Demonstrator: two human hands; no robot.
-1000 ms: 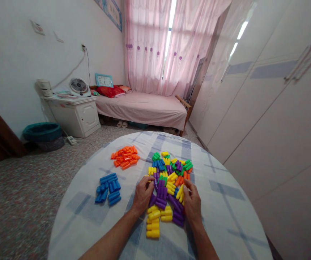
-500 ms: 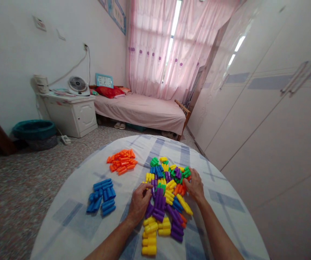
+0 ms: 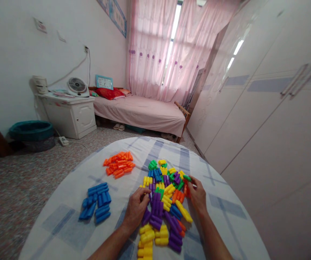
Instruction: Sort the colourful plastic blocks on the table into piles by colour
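Observation:
A mixed heap of plastic building blocks lies between my hands, each block made of joined tubes. My left hand (image 3: pixel 136 206) rests at the heap's left side, its fingers curled together by the purple blocks (image 3: pixel 157 206); whatever is in them is hidden. At the right side, my right hand (image 3: pixel 198 196) has thumb and fingers closed on an orange block (image 3: pixel 186 189). A green block (image 3: pixel 187 178) lies against its fingertips. Nearby in the heap are yellow blocks (image 3: pixel 169 188), blue blocks (image 3: pixel 155 174) and more green blocks (image 3: pixel 152 165).
An orange pile (image 3: pixel 119 164) and a blue pile (image 3: pixel 97 200) sit apart on the left of the cloth-covered round table (image 3: pixel 68 225). Yellow blocks (image 3: pixel 147 236) lie at the near edge. Beyond stand a bed (image 3: pixel 141 110), a cabinet (image 3: pixel 86 119) and a wardrobe (image 3: pixel 266 144).
My right hand has drawn slightly down at the heap's right side, with the green block now showing at its fingertips. My left hand keeps nearly the same pose. The view has shifted slightly.

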